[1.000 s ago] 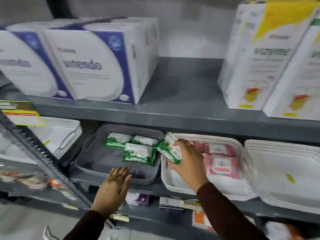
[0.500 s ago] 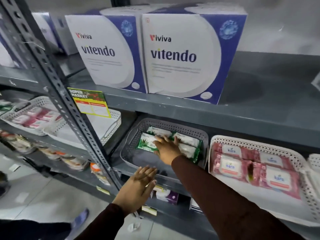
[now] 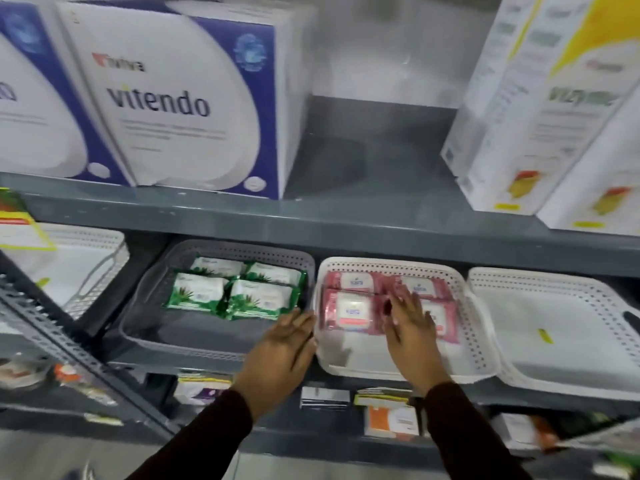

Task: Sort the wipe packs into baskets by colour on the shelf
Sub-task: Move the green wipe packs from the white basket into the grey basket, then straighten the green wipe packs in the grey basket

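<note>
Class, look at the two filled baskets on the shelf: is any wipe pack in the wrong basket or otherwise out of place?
Nothing stands out. The grey basket holds only green packs, and the white basket only pink packs.

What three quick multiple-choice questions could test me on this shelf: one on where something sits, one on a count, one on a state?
1. Where do the pink packs lie?
A. grey basket
B. middle white basket
C. top shelf

2. How many green packs does the grey basket hold?
A. two
B. four
C. six

3. The right hand is:
A. open, fingers spread
B. fisted
C. gripping a box

Answers: B, pink packs fill that basket's back; B, two rows of two; A, flat over the pink packs.
</note>
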`<state>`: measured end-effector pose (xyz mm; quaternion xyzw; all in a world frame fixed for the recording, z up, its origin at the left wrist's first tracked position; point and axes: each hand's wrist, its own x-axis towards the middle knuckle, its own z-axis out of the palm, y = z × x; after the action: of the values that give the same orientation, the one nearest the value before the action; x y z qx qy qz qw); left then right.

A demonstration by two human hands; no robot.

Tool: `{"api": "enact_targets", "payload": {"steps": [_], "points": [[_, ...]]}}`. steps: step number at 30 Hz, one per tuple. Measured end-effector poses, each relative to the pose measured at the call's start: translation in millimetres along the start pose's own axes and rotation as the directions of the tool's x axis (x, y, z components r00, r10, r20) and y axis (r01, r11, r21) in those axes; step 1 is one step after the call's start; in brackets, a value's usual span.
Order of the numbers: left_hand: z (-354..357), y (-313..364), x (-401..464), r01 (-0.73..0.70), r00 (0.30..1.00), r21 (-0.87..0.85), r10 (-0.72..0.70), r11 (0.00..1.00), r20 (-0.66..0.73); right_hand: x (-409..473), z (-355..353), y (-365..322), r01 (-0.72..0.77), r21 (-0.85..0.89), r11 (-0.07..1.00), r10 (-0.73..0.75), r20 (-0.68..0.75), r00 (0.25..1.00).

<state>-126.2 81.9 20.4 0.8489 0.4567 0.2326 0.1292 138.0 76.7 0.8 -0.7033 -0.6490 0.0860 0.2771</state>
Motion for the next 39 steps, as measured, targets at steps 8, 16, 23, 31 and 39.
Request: {"api": "enact_targets", "payload": {"steps": [8,16,23,31,39], "points": [[73.2,26.8,91.7,-0.071,0.950,0.258,-0.014,0.963,0.313,21.0,-28.1,78.5,0.045,-0.297,0.954,0.099,0.451,0.887],[95.8,40.9,105.0,-0.094,0.865,0.294,-0.068,0.951,0.497,30.6,-38.9,78.4,0.000,-0.240,0.971,0.153,0.620,0.770],[92.3,48.4,107.9,-0.035,0.897,0.199,-0.057,0.979,0.439,25.5,-36.7,102.7,-0.009,-0.182,0.983,0.109,0.547,0.830],[22.4,13.8,77.6,0.075,0.997,-0.168,-0.070,0.983,0.031,24.5,-27.3,47.5,-0.038,-0.062,0.997,0.057,0.347,0.936],[-62.8,-163.2,9.5,0.319,0.948,0.145,-0.316,0.937,-0.043,10.8,66.9,-128.4,0.355,0.143,0.924,-0.383,0.393,0.836]]}}
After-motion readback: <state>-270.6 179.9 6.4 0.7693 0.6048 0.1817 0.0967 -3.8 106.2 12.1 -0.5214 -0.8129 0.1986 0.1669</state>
